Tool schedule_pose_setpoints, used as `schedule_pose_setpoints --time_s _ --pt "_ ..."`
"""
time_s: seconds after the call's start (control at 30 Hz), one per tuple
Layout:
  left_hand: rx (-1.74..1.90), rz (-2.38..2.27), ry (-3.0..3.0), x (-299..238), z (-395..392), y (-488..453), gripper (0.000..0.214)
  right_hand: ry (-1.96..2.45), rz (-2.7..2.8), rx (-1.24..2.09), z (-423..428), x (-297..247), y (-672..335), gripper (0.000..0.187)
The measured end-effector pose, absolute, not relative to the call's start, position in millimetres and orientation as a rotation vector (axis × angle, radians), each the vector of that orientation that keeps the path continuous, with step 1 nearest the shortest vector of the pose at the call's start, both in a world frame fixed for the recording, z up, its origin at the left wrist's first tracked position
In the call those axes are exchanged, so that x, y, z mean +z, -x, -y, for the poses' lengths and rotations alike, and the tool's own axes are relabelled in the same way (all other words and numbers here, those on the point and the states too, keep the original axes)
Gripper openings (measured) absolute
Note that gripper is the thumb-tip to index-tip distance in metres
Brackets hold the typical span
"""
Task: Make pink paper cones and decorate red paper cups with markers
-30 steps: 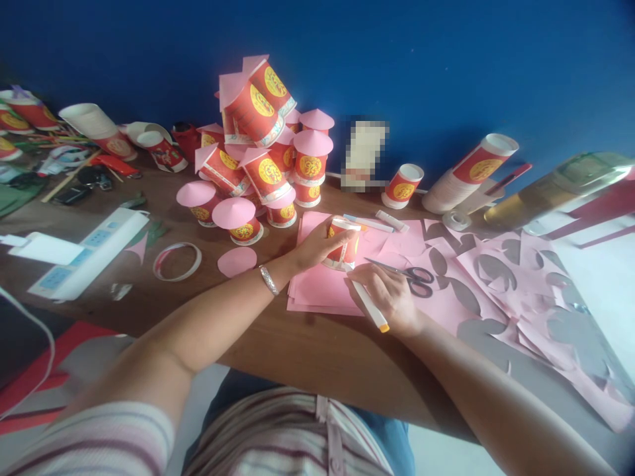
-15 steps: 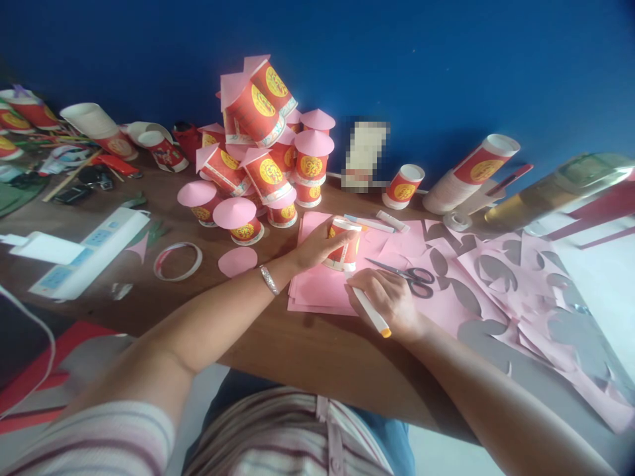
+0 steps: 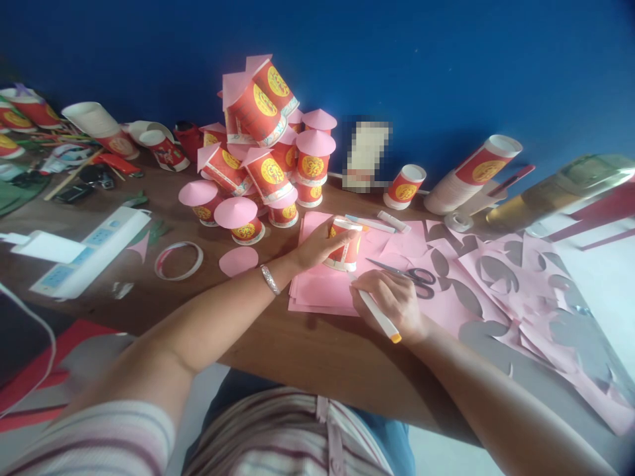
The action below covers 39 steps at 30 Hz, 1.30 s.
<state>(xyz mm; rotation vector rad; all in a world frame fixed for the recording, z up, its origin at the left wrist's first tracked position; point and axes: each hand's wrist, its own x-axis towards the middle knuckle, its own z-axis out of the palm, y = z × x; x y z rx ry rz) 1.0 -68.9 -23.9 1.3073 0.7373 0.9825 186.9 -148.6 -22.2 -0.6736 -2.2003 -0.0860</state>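
My left hand [image 3: 318, 246] is closed around a red paper cup [image 3: 346, 254] with a white rim, which stands on a stack of pink paper [image 3: 317, 296]. Between the fingers of my right hand [image 3: 389, 301] is a white marker [image 3: 376, 311] with an orange end, its tip side near the base of the cup. Black-handled scissors [image 3: 419, 277] lie open just beyond my right hand. Left of the paper stack rests a pink paper circle [image 3: 238, 262]. Behind the cup are a light blue pen [image 3: 370, 223] and a white cap-like piece [image 3: 394, 221].
Red cups with pink cone roofs [image 3: 258, 106] are piled at the back. A tape roll [image 3: 178, 261] and a power strip [image 3: 92, 251] lie to the left. Cut pink scraps [image 3: 520, 297] spread over the right side. Stacked cups [image 3: 471, 173] lean by the blue wall.
My right hand has moved slightly right with the marker, a little away from the cup. My left hand keeps hold of the cup in the same place.
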Motion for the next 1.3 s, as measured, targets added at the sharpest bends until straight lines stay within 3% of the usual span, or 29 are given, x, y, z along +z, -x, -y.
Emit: schedule_pose_setpoints --time_s 0.83,1.3 --pt "0.98 -0.736 -1.328 -28.0 67.5 -0.8 0.038 0.662 2.242 -0.108 145.1 -21.5 -186.7 0.014" --pt "0.971 -0.756 -1.349 -27.6 67.1 -0.4 0.041 0.715 2.217 -0.165 145.6 -22.1 -186.5 0.017"
